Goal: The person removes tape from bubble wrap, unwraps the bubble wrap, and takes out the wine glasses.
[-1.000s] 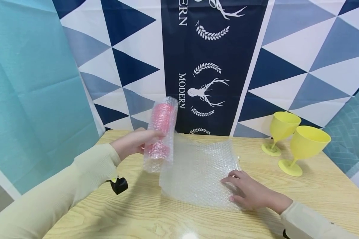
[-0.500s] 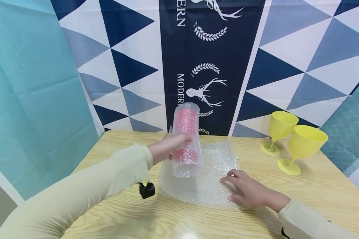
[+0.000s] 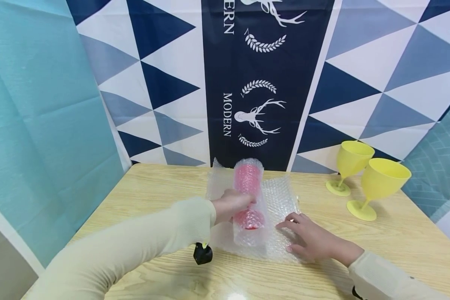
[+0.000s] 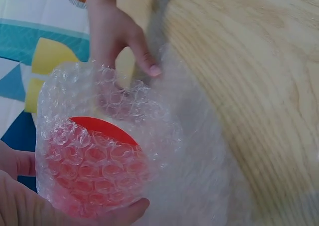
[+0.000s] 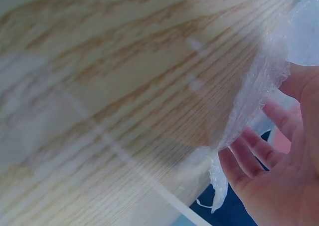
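A red goblet-shaped piece (image 3: 247, 177), rolled up in clear bubble wrap, lies over the bubble wrap sheet (image 3: 279, 196) on the table. My left hand (image 3: 231, 205) grips the roll around its narrow middle, thumb on top. In the left wrist view its round red end (image 4: 99, 166) shows through the bubbles, with a bare strip of red along the rim. My right hand (image 3: 308, 239) rests on the sheet's near right part, fingers loosely bent and thumb apart. In the right wrist view those fingers (image 5: 249, 153) touch the edge of the wrap.
Two yellow goblets (image 3: 384, 179) stand upright at the right of the wooden table (image 3: 161, 183). Behind the table hangs a patterned cloth (image 3: 172, 83) with triangles and deer heads. A teal cloth (image 3: 41, 104) covers the left side.
My left hand has brought the wrapped roll rightward and down onto the bubble wrap sheet. The sheet's left part now lies under and beside the roll. My right hand has stayed in place.
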### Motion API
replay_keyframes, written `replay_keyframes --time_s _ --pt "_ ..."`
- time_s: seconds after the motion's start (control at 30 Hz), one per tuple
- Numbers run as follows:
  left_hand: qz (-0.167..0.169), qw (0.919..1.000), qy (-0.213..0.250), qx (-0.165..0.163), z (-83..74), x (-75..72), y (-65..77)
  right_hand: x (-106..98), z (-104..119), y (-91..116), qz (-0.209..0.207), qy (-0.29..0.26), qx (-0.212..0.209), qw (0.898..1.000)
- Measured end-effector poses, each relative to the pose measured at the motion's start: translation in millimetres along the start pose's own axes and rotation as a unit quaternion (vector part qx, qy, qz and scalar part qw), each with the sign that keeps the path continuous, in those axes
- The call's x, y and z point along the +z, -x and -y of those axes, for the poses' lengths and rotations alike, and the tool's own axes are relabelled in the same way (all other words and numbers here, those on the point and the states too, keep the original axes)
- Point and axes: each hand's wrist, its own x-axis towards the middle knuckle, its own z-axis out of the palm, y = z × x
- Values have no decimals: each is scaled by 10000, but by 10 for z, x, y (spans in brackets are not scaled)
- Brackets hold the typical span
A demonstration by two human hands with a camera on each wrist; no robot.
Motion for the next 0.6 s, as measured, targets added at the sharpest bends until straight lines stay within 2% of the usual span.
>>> replay_keyframes --time_s 0.1,0.33,0.5,0.6 --pt "-55 9999 -86 -36 24 89 -35 6 -5 0 -44 24 -35 10000" --pt "-312 9988 -327 173 79 242 -60 52 -39 22 -402 185 -362 9984" --pt "-239 9989 -282 305 113 309 -98 73 -62 27 -569 247 -473 9970" --pt "-217 9988 -244 356 123 329 -120 69 -70 24 -501 193 -425 9977"
